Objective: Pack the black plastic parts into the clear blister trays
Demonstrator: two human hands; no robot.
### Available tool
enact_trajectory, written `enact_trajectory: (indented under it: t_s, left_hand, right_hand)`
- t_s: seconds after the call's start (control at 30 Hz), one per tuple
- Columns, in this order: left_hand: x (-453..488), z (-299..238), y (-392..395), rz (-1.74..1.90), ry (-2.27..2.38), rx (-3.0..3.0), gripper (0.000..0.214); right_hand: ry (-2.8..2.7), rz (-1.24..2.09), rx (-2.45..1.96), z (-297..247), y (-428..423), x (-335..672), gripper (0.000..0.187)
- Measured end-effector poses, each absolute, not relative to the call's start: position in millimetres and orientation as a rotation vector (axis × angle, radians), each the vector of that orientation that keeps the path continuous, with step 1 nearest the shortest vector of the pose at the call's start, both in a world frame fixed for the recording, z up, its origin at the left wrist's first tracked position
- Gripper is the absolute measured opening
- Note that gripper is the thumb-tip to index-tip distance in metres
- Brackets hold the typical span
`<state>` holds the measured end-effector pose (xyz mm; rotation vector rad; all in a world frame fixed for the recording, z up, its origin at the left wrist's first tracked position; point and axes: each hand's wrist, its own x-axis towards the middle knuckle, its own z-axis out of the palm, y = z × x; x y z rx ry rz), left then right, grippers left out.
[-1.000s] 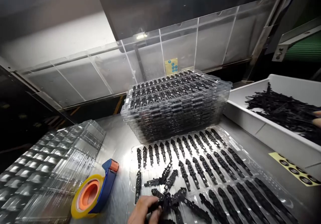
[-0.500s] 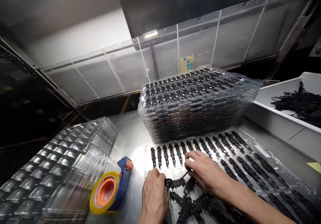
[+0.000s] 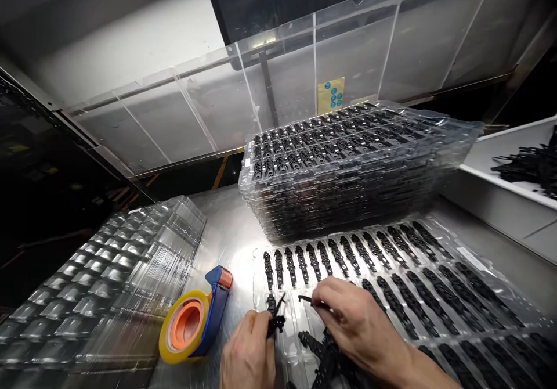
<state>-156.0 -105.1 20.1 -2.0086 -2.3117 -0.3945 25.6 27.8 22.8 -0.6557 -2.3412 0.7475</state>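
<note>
Head view shows both of my hands low down, at about 6 o'clock, close together over the near left corner of a clear tray [image 3: 474, 258].

My left hand [image 3: 249, 354] is pinched shut on a small black plastic part [image 3: 274, 313], which sticks up out of my fingers. My right hand [image 3: 354, 325] is curled, and its fingertips pinch another thin black part [image 3: 310, 301] just above the tray. A loose pile of black parts [image 3: 326, 354] lies under my right hand, at 6 o'clock.

The tray has long rows of little pockets, and most already have a part lying in them. The pockets by my hands look bare.

I think these parts are very light and stiff, with bumpy edges, so they may catch on each other in the pile. They look thin, so I would hold one by its middle with two fingertips and not bend it. The tray looks thin, shiny and easy to dent.

At 12 o'clock sits a tall stack of filled trays [image 3: 348, 168]. At 9 o'clock is a stack of empty clear trays [image 3: 100, 284]. An orange and blue tape roll holder [image 3: 194, 322] sits at 7 o'clock. A white bin [image 3: 500, 203] with more black parts is at 3 o'clock.
</note>
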Motion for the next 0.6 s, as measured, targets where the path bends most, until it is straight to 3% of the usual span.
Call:
enact_trajectory:
  t_s: [0.17,0.33,0.4,0.5,0.6]
  left_hand:
    - [-136,-8,-112,-0.355,-2.074,-1.931,0.026]
    - [-123,-17,-104,-0.333,-2.217,-1.98,0.023]
    - [-127,-13,-104,-0.404,-2.371,-2.029,0.031]
    - [-135,-4,-105,-0.569,-2.51,-2.102,0.042]
    - [-140,8,-102,-0.787,-2.58,-2.073,0.037]
  right_hand:
    - [-2.576,0.449,-0.688,7,13,2,0.027]
    - [-2.706,0.666,-0.687,19,16,5,0.007]
    - [-2.7,0.783,-0.665,23,18,13,0.012]
    - [-2.619,0.908,-0.591,20,17,29,0.036]
    - [-2.581,0.899,-0.655,15,10,39,0.029]
